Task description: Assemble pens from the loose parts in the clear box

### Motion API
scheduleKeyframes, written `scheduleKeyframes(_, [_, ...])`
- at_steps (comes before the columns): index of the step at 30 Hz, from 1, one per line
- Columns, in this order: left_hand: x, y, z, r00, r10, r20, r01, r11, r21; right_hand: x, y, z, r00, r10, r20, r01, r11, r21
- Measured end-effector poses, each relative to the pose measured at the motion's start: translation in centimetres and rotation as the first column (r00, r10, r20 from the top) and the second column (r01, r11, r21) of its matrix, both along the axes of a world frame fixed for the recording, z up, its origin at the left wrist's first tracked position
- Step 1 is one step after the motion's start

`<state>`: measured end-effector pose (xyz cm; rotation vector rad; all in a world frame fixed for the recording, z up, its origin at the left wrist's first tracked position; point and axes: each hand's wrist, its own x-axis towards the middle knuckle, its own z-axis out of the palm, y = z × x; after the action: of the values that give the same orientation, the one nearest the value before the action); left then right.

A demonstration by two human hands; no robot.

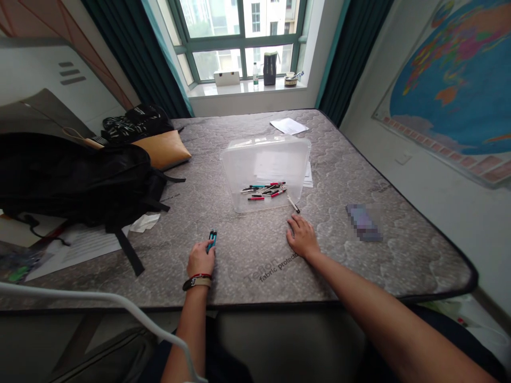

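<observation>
My left hand (202,259), with a bracelet and a dark band at its wrist, is closed on two teal pens (212,240) that lie side by side, their dark ends pointing away from me. My right hand (302,238) rests on the mattress, fingers spread and slightly bent, with nothing visible in it. Just beyond its fingertips is a white pen with a black end (294,205), at the near right corner of a clear plastic box (239,165). Inside the box lies a loose pile of pens (266,189), mostly red, black, white and teal.
Both hands are over a grey patterned mattress (247,255). A black backpack (80,181) and a tan pouch (165,149) lie left. A blurred phone-like object (364,222) is at right. Paper sheets (289,126) lie beyond the box. A white bar (120,300) crosses the lower left.
</observation>
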<state>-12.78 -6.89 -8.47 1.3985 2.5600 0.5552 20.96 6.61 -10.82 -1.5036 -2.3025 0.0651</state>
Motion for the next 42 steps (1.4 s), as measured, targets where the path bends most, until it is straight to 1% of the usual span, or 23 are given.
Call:
scheduleKeyframes(6, [0.2,0.1,0.2,1.000,0.016,0.007,-0.016,1.000,0.002,0.0,0.0,0.0,1.000,-0.003,-0.001,0.003,1.000,-0.003])
scheduleKeyframes(12, [0.3,0.1,0.4,0.997,0.066,-0.033,-0.064,0.996,0.067,-0.1,0.0,-0.1,1.000,-0.004,-0.011,0.004,1.000,-0.002])
scheduleKeyframes(17, [0.1,0.2,0.1,0.999,0.037,-0.004,-0.037,0.999,-0.001,0.0,0.1,-0.2,1.000,-0.012,-0.006,0.011,1.000,-0.012])
scheduleKeyframes(20, [0.1,0.3,-0.1,0.998,0.059,-0.018,-0.059,0.998,-0.019,0.0,0.0,0.0,1.000,-0.014,-0.001,0.014,1.000,-0.024])
scheduleKeyframes(24, [0.0,0.3,0.0,0.999,0.050,-0.012,-0.050,0.998,-0.029,0.0,-0.1,0.2,1.000,-0.019,-0.004,0.019,0.999,-0.043])
scheduleKeyframes(26, [0.3,0.3,0.3,0.999,0.048,-0.024,-0.048,0.999,-0.008,0.0,-0.1,0.3,1.000,-0.022,-0.007,0.021,0.999,-0.049])
scheduleKeyframes(29, [1.4,0.4,0.8,0.995,0.049,-0.089,-0.038,0.992,0.118,0.0,-0.1,0.4,0.999,-0.025,-0.020,0.024,0.998,-0.057])
scheduleKeyframes(31, [2.6,0.5,1.2,0.993,-0.006,-0.116,0.029,0.978,0.205,0.0,-0.1,0.5,0.999,-0.026,-0.032,0.024,0.998,-0.062])
scheduleKeyframes(32, [3.4,0.7,1.3,0.991,-0.066,-0.114,0.091,0.969,0.229,0.0,-0.1,0.5,0.999,-0.028,-0.038,0.025,0.998,-0.063])
scheduleKeyframes(34, [5.1,1.2,1.5,0.970,-0.228,-0.089,0.243,0.940,0.239,0.0,-0.1,0.4,0.998,-0.031,-0.049,0.028,0.997,-0.066])
scheduleKeyframes(36, [6.9,2.1,1.6,0.921,-0.385,-0.051,0.387,0.895,0.221,0.1,0.0,0.4,0.998,-0.033,-0.055,0.029,0.997,-0.070])
scheduleKeyframes(38, [8.4,3.5,1.8,0.870,-0.493,-0.022,0.488,0.852,0.190,0.1,0.0,0.5,0.998,-0.034,-0.058,0.029,0.997,-0.077])
scheduleKeyframes(40, [9.6,5.4,2.4,0.827,-0.562,-0.016,0.557,0.816,0.157,0.2,0.0,0.5,0.998,-0.035,-0.060,0.030,0.996,-0.083])
scheduleKeyframes(42, [10.2,7.9,3.3,0.797,-0.603,-0.033,0.602,0.790,0.121,0.3,0.1,0.5,0.998,-0.032,-0.062,0.027,0.996,-0.086])
